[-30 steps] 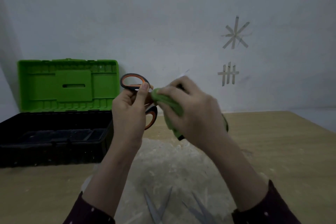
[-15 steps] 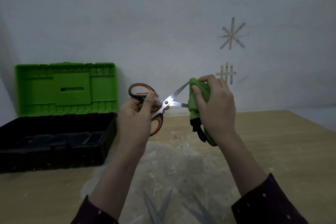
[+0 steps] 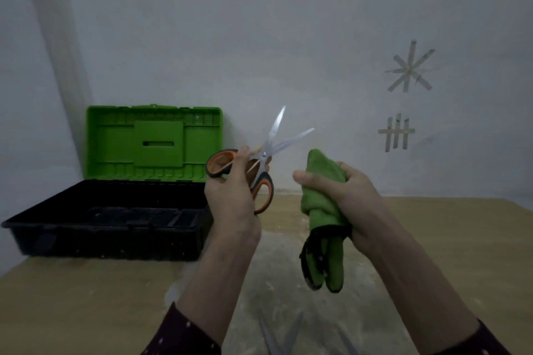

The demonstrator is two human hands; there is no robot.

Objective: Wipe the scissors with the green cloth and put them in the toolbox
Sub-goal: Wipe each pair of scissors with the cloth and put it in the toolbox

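A wooden worktop (image 3: 432, 239) with a pale dusty patch (image 3: 282, 282) meets a grey wall (image 3: 259, 23) bearing a tape star (image 3: 409, 70) and a tape tally (image 3: 396, 132). Blurred metal blades (image 3: 277, 337), perhaps more scissors, lie nearest.

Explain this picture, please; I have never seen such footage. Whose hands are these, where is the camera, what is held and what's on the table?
No machine here: a person's bare hands, filmed by a camera worn on the head, looking forward and down. The left hand grips orange-handled scissors, opened. The right hand holds a bunched green cloth, not touching them. On the wooden table stands an open toolbox, green lid up. Blurred blades lie at the bottom edge.
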